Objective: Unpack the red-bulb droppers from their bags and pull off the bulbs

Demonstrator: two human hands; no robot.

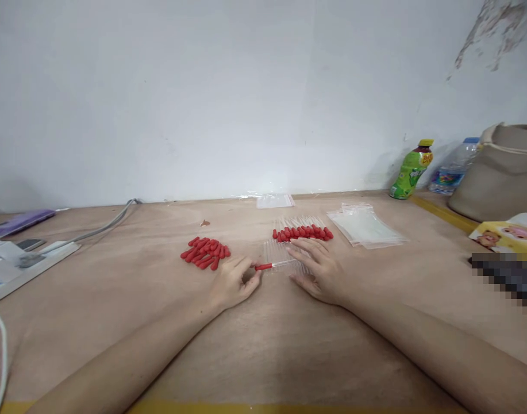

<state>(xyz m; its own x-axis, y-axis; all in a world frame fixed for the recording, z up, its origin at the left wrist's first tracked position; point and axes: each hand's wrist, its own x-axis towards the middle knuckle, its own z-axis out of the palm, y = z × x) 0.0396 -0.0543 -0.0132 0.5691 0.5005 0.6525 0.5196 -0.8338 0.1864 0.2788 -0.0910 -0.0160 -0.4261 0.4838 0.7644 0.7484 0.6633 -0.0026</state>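
Observation:
My left hand (238,280) has its thumb and fingers closed on the end of a red rubber bulb (264,267). The bulb sits on a clear thin tube (283,263) that points right, toward my right hand (317,268). My right hand's fingers are apart over the tube's right end and several clear tubes (272,250); whether they touch the tube is hard to tell. Left of my left hand lies a pile of red bulbs (205,251). Beyond my right hand, a row of tubes with red bulbs (304,232) lies with bulbs toward me.
Clear plastic bags (366,225) lie right of the row, another bag (274,200) by the wall. At the right stand a green bottle (411,172), a water bottle (453,169) and a beige bag (498,172). A power strip (52,257) with cables is at the left.

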